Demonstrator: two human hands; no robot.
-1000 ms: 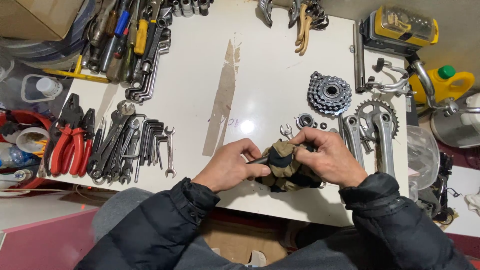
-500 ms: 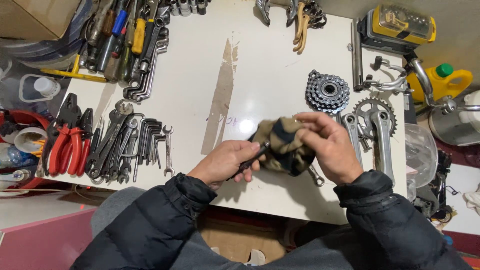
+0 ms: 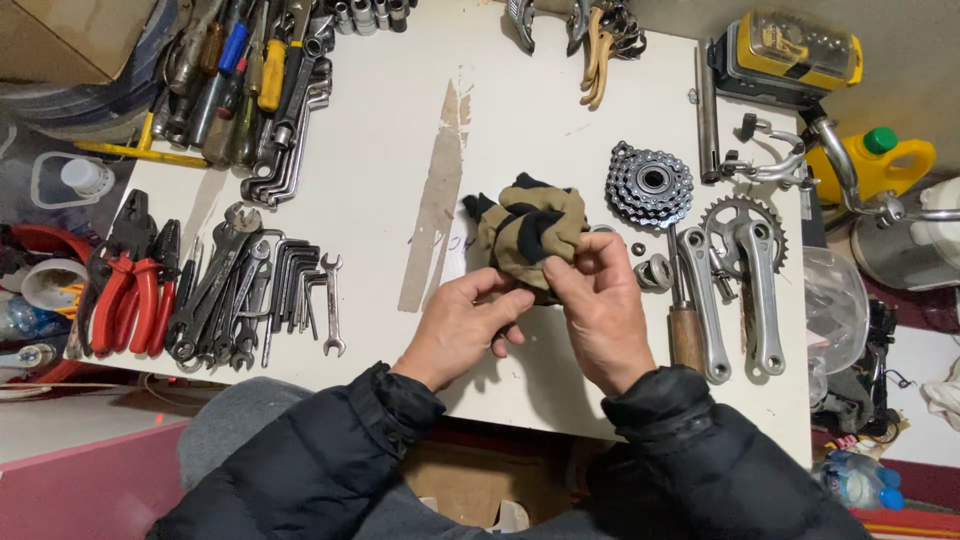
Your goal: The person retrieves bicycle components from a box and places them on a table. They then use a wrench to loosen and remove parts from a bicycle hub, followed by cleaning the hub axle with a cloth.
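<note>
White scuffed worktop [image 3: 560, 110] carries metal tools. Both hands, left hand [image 3: 462, 328] and right hand [image 3: 603, 312], pinch a crumpled tan-and-black cloth [image 3: 527, 232] at centre; a toothed steel cog cluster [image 3: 650, 184] lies at two o'clock.

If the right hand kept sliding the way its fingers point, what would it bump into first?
The right hand points up the table and already grips the tan and black cloth, so it meets that first. Past the cloth the white tabletop looks bare; the sprocket cluster sits off to the side, probably out of line.
</note>
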